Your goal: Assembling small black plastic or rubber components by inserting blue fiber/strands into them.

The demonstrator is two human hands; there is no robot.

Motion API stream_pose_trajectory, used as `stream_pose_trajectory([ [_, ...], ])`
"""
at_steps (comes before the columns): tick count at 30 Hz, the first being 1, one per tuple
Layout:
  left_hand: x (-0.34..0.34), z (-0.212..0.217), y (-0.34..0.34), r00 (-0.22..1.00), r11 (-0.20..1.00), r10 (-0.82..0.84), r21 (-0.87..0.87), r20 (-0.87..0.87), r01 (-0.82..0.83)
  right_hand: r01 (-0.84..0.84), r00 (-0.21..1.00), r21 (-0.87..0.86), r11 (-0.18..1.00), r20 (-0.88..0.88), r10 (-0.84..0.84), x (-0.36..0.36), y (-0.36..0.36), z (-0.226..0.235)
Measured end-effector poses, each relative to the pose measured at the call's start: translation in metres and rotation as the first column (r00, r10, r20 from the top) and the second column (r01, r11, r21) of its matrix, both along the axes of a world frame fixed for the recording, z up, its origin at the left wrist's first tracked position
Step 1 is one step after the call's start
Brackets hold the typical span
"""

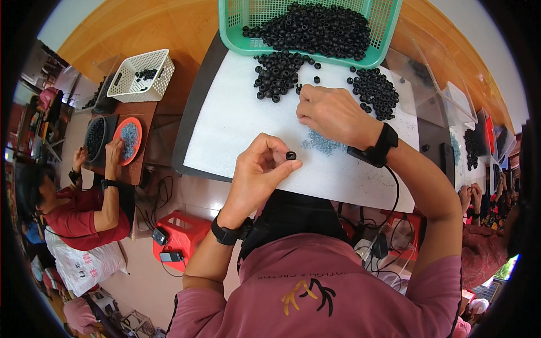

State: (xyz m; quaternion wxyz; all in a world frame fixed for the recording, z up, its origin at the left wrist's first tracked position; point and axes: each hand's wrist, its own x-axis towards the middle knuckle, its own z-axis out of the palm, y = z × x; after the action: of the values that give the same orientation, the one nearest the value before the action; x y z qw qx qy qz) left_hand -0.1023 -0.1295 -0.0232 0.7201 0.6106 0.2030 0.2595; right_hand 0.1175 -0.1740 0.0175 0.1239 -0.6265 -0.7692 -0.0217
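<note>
Between the thumb and fingertips of my left hand [253,177] is a small round black piece [291,155] with a hole, held up near the front of the white sheet [225,124]. My right hand [333,112] is farther forward, its fingers curled together beside a heap of similar black pieces [276,76]. A dark piece shows at its fingertips, but whether it is pinched or lying on the sheet I cannot make out. Partly under that hand spreads a heap of tiny pale-blue pieces [322,143]. Another heap of black pieces [376,93] lies to its right.
A green basket [390,31] full of black pieces stands at the far edge. Clear plastic bins [459,104] sit at the right. At a table on the left, a co-worker [90,217] handles pieces by a red-orange bowl [138,147]. A red stool [186,234] and cables are below.
</note>
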Motion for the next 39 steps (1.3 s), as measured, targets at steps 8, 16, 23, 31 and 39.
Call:
stream_pose_trajectory([
  [8,0.005,0.000,0.002,0.998,0.999,0.000,-0.038,0.067,0.002,0.037,0.850,-0.206,0.978,-0.507,-0.139,-0.019,-0.025,0.033],
  [16,0.017,0.003,-0.006,0.999,0.999,0.019,0.032,0.037,-0.020,0.003,0.741,-0.079,0.997,-0.669,-0.055,-0.035,-0.048,0.028],
  [23,0.021,0.007,-0.010,1.000,0.994,0.025,0.111,-0.020,-0.022,0.055,0.761,-0.079,0.995,-0.642,-0.093,-0.040,-0.062,0.034],
  [31,0.024,0.009,-0.013,0.996,0.998,-0.054,-0.022,0.068,0.056,0.104,0.709,-0.039,0.994,-0.698,-0.101,-0.039,-0.069,0.020],
  [39,0.023,0.014,-0.011,0.992,0.998,-0.062,-0.008,0.109,0.063,0.187,0.419,-0.110,0.976,-0.890,-0.180,-0.043,-0.082,0.015],
])
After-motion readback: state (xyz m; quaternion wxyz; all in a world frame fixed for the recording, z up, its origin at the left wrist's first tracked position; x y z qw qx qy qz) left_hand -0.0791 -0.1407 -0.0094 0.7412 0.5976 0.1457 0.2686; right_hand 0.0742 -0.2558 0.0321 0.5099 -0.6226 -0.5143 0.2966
